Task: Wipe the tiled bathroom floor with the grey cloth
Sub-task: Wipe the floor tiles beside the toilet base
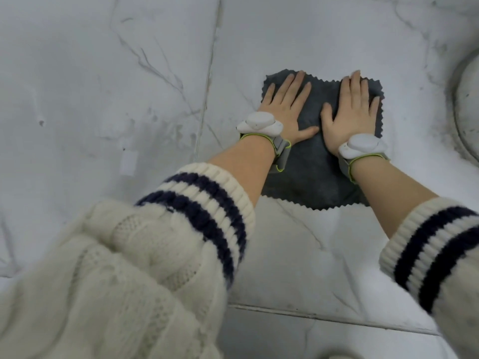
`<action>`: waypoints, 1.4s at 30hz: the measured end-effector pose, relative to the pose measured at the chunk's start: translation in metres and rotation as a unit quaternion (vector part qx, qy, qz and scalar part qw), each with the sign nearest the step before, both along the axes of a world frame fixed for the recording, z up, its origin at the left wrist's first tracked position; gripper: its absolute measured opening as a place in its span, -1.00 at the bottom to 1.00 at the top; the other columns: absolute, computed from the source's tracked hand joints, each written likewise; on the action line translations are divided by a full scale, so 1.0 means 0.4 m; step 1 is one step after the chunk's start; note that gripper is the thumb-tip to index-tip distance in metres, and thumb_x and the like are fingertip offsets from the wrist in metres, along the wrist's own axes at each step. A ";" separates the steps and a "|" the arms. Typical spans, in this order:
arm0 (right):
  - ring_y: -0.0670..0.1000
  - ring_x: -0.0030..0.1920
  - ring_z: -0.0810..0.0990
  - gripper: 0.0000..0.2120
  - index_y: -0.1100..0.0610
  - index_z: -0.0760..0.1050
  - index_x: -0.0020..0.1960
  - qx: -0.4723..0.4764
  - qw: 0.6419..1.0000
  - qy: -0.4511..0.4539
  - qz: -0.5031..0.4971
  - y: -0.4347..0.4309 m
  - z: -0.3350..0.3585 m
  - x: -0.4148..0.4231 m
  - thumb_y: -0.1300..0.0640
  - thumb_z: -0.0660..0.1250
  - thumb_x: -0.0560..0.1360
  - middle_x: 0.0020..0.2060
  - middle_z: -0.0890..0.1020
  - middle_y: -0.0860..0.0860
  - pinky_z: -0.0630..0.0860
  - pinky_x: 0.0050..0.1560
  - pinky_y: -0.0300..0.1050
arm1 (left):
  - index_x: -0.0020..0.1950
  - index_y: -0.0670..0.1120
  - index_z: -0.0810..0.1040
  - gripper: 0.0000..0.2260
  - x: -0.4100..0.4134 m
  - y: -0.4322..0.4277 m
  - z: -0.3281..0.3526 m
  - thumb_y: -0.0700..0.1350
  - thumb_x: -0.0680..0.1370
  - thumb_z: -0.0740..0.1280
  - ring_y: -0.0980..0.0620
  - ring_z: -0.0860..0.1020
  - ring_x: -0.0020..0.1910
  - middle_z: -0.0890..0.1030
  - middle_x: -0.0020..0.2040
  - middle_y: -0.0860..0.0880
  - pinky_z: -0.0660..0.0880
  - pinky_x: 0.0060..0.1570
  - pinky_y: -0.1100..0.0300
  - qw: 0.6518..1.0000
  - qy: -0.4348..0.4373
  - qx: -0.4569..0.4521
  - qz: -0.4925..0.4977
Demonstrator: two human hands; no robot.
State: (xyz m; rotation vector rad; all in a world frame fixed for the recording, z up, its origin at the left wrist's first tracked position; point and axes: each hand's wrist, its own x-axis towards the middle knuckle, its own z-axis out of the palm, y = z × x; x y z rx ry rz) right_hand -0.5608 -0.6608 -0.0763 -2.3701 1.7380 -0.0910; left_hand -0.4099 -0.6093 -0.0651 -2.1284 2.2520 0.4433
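Observation:
A dark grey cloth (315,174) with zigzag edges lies flat on the white marble-patterned floor tiles (103,99). Both palms press down on its far half. My left hand (285,107) rests on the cloth's left part with fingers spread flat. My right hand (351,112) lies flat beside it on the right part, thumb pointing inward. Neither hand curls around the fabric. Each wrist carries a white device on a grey strap.
A grout line (207,99) runs up the floor just left of the cloth, and another (337,320) crosses near me. A rounded pale fixture base (466,107) stands at the right edge. My cream sleeves with navy stripes fill the foreground.

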 end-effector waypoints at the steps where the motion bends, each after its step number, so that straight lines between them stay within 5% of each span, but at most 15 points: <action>1: 0.10 0.52 -0.04 -0.40 0.20 -0.01 0.52 0.000 1.000 0.001 0.000 -0.008 0.000 0.015 -0.05 -0.01 0.57 0.53 0.01 0.12 -0.13 0.48 0.16 | 0.55 -0.10 -0.06 -0.24 0.014 -0.006 0.000 0.30 0.52 0.10 -0.04 -0.10 0.54 -0.08 0.56 -0.09 -0.16 0.46 -0.03 1.000 0.000 -0.001 0.004; 15: 0.09 0.53 -0.07 -0.40 0.19 -0.06 0.53 0.009 0.995 0.024 0.098 -0.063 0.015 0.316 -0.06 -0.05 0.59 0.54 -0.04 0.11 -0.14 0.48 0.16 | 0.55 -0.09 -0.02 -0.26 0.263 0.004 -0.013 0.30 0.52 0.09 -0.06 -0.06 0.53 -0.04 0.56 -0.11 -0.12 0.46 -0.04 0.991 -0.027 -0.015 0.133; 22: 0.07 0.53 -0.08 -0.41 0.15 -0.06 0.54 0.014 0.992 0.034 0.119 -0.054 0.029 0.318 -0.07 -0.04 0.59 0.54 -0.05 0.07 -0.17 0.44 0.30 | 0.55 -0.11 -0.06 -0.28 0.228 0.040 -0.005 0.29 0.55 0.04 -0.08 -0.09 0.53 -0.08 0.56 -0.13 -0.12 0.46 -0.05 0.985 -0.038 0.008 0.168; 42: 0.08 0.53 -0.06 -0.43 0.16 -0.01 0.53 0.038 0.989 0.020 0.140 0.195 0.026 0.235 -0.02 0.03 0.60 0.54 -0.02 0.08 -0.16 0.46 0.24 | 0.55 -0.11 -0.04 -0.26 0.166 0.276 -0.003 0.29 0.53 0.10 -0.08 -0.08 0.53 -0.06 0.56 -0.14 -0.15 0.45 -0.03 0.985 -0.031 0.008 0.168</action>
